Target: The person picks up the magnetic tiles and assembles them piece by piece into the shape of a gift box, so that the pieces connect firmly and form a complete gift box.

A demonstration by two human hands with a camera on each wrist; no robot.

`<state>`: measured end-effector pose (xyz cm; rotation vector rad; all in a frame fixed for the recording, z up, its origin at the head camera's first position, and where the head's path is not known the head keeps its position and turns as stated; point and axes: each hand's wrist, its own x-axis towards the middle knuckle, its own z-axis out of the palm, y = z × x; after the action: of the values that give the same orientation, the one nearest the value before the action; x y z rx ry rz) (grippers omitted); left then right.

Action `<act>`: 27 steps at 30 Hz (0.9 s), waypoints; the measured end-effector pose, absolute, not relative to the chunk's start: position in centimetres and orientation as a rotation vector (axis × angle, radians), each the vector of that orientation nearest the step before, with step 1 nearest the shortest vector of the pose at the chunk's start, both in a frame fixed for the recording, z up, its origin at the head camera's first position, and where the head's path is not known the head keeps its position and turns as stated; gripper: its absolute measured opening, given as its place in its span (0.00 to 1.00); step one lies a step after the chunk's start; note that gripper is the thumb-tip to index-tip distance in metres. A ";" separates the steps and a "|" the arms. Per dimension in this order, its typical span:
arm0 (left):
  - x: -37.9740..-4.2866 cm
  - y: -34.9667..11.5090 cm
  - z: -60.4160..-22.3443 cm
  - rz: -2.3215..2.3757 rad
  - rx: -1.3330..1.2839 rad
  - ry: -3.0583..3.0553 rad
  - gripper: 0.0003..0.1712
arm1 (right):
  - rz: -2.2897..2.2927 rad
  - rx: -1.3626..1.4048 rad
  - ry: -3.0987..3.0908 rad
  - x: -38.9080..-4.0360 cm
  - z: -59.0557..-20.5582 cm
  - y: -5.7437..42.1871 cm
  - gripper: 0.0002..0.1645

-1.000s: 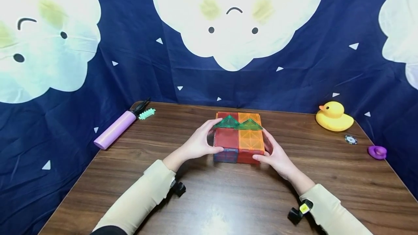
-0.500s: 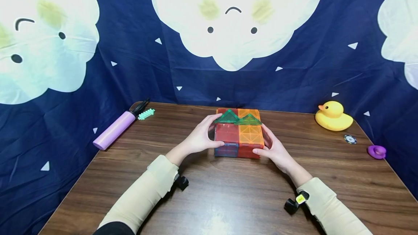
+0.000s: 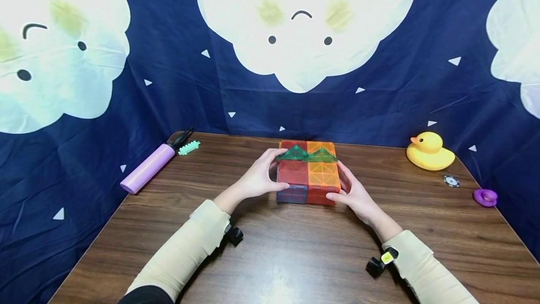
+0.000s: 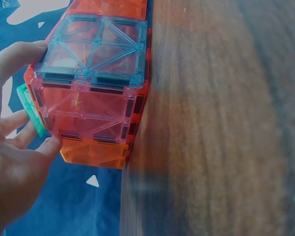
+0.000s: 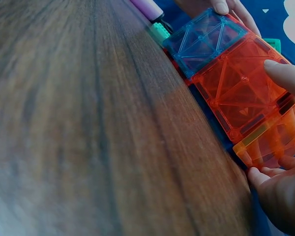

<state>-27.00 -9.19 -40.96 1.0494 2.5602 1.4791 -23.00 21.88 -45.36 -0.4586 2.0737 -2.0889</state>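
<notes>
A flat block built of translucent magnetic tiles lies on the table, its top red on the left and orange on the right. Its front shows a blue tile beside a red tile. Two green triangle tiles stand side by side across the top. My left hand grips the block's left side, thumb on the front edge and fingers farther back. Opposite it, my right hand holds the right side, its thumb against the red front and its other fingers along the orange side.
At the left lie a lilac pump and a mint-green toy piece. On the right sit a yellow duck, a patterned disc and a small purple duck. A blue cloth hangs behind the table.
Both hands have shifted the block slightly away, toward the back of the table, in the first half second. Since then hands and block look still.
</notes>
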 end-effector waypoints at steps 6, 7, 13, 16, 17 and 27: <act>-26.9 -9.3 -40.9 1.488 1.052 2.574 0.50 | -2.089 -0.457 2.073 -23.1 -45.4 21.8 0.62; -26.9 -9.3 -40.9 1.487 1.054 2.576 0.51 | -2.089 -0.461 2.074 -23.1 -45.4 21.8 0.62; -27.0 -9.4 -40.9 1.515 1.068 2.554 0.51 | -2.103 -0.466 2.062 -23.2 -45.4 21.8 0.62; -27.1 -9.5 -41.0 1.550 1.068 2.530 0.51 | -2.100 -0.459 2.061 -23.2 -45.5 21.7 0.62; -27.1 -9.5 -41.0 1.559 1.068 2.523 0.50 | -2.096 -0.457 2.063 -23.2 -45.5 21.7 0.61; -27.1 -9.8 -41.0 1.587 1.040 2.520 0.48 | -2.085 -0.480 2.055 -23.0 -45.5 21.9 0.62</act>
<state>-27.13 -9.82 -40.97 1.0397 2.5197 1.5873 -23.02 21.93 -45.48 -0.4803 2.0554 -2.0851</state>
